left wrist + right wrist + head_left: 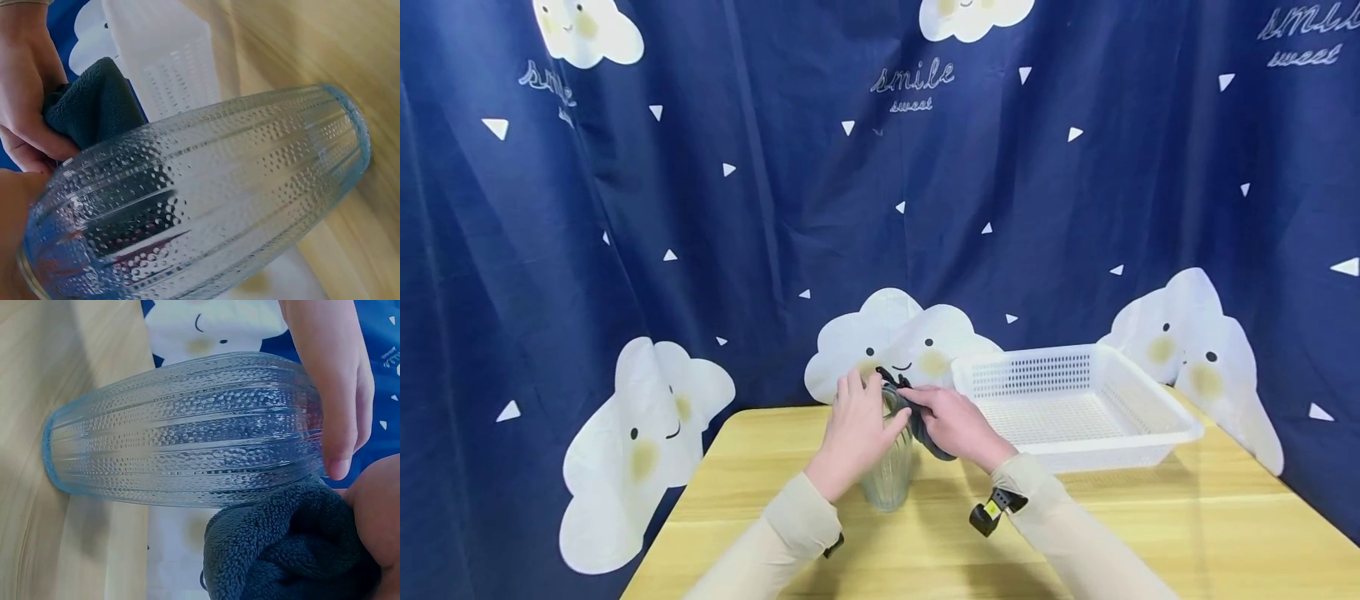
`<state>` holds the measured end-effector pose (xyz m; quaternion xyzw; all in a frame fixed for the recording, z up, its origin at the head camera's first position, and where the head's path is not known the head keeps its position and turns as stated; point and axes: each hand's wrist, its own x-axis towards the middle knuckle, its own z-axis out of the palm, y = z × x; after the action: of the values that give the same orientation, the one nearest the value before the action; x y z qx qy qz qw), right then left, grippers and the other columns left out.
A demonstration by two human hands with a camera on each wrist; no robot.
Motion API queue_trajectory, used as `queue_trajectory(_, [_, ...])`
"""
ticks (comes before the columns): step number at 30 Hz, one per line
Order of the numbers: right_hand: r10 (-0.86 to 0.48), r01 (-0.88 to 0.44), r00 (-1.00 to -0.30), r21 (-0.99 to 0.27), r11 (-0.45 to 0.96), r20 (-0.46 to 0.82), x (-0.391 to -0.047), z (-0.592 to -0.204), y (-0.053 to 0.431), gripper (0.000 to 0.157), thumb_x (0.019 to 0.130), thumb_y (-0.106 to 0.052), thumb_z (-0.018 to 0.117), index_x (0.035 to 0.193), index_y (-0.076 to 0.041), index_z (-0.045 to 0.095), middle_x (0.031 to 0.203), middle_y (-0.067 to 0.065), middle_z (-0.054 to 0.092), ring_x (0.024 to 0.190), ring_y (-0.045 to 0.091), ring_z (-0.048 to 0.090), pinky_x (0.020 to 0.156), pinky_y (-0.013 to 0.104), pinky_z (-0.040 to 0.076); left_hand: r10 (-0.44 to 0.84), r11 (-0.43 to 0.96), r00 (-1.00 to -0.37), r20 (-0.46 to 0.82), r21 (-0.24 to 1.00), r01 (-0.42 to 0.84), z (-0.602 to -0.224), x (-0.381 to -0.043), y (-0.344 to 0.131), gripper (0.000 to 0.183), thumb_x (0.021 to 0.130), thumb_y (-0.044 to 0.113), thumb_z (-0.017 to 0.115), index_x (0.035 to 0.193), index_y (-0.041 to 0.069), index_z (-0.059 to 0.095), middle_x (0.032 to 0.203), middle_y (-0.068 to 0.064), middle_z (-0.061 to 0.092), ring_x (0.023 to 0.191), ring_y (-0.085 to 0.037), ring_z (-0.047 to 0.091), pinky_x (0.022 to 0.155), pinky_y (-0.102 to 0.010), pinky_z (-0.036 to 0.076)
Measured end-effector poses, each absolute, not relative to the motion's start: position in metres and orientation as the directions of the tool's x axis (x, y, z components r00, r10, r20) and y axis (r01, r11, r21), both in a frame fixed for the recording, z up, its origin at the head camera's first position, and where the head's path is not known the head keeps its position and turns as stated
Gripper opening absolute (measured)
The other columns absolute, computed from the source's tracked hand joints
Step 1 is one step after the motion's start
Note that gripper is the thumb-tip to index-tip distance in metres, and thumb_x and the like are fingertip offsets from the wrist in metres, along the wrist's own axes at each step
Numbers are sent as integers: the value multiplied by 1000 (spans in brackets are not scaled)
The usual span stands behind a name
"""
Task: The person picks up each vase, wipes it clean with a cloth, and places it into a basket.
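Observation:
A clear glass vase (889, 479) with a ribbed, dimpled wall stands upright on the table. My left hand (853, 429) holds it near the mouth, thumb and fingers spread about the rim. In the right wrist view, fingers of the left hand (340, 394) cross the top end of the glass vase (181, 431). My right hand (958, 421) grips a dark grey fleecy cloth (275, 550) at the right side of the rim. Part of the cloth (931, 437) hangs below that hand, and dark material shows above the rim.
A white perforated plastic basket (1112, 454) stands on the table to the right, behind the right forearm. The light wooden table (730, 500) reaches back to a dark blue curtain (820, 208) printed with clouds. Both wrists wear small black devices.

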<state>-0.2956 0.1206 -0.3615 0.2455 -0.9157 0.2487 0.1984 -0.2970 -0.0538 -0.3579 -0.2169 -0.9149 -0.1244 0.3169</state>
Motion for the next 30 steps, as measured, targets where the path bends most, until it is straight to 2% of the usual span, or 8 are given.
queue_trajectory(3, [-344, -548, -794, -346, 761, 500, -294, -358, 120, 41, 88, -7, 54, 125, -24, 60, 123, -1, 60, 110, 20, 57, 84, 42, 48, 302, 886, -691, 657, 74, 458, -354, -293, -53, 52, 79, 48, 63, 105, 5, 53, 97, -15, 42, 89, -30, 38, 70, -36, 40])
queue_trajectory(10, [-375, -549, -809, -352, 758, 454, -298, -354, 118, 43, 88, -3, 49, 127, -21, 58, 126, 0, 58, 113, 20, 56, 88, 39, 47, 369, 848, -693, 620, 80, 523, -348, -292, -54, 42, 81, 33, 64, 109, 4, 53, 96, -14, 42, 94, -31, 35, 78, -36, 34])
queue_trajectory(17, [-390, -541, -830, -409, 735, 398, -302, -357, 120, 41, 89, 0, 49, 126, -13, 58, 122, 5, 60, 110, 21, 57, 88, 38, 46, 363, 803, -736, 572, 209, 558, -353, -300, -56, 45, 78, 34, 59, 116, 10, 52, 103, -6, 38, 101, -25, 33, 78, -31, 39])
queue_trajectory(21, [-362, -520, -843, -430, 738, 398, -303, -362, 122, 40, 89, -2, 50, 127, -13, 57, 122, 5, 60, 109, 21, 57, 88, 38, 46, 371, 796, -743, 558, 220, 563, -353, -304, -56, 47, 77, 36, 58, 118, 13, 51, 104, -2, 38, 102, -22, 33, 79, -30, 40])
queue_trajectory(25, [-336, -500, -849, -413, 761, 409, -298, -370, 121, 39, 90, -4, 51, 128, -11, 56, 115, 6, 63, 103, 22, 60, 83, 38, 48, 377, 802, -742, 555, 207, 561, -353, -306, -58, 49, 77, 38, 58, 118, 13, 52, 108, -3, 39, 104, -22, 34, 80, -31, 41])
queue_trajectory(30, [-345, -481, -852, -329, 812, 395, -286, -389, 118, 41, 86, -3, 53, 125, -9, 57, 95, 10, 66, 86, 23, 63, 68, 37, 49, 389, 804, -756, 527, 207, 558, -354, -303, -63, 53, 78, 40, 57, 123, 14, 50, 113, -4, 40, 106, -22, 36, 82, -34, 42])
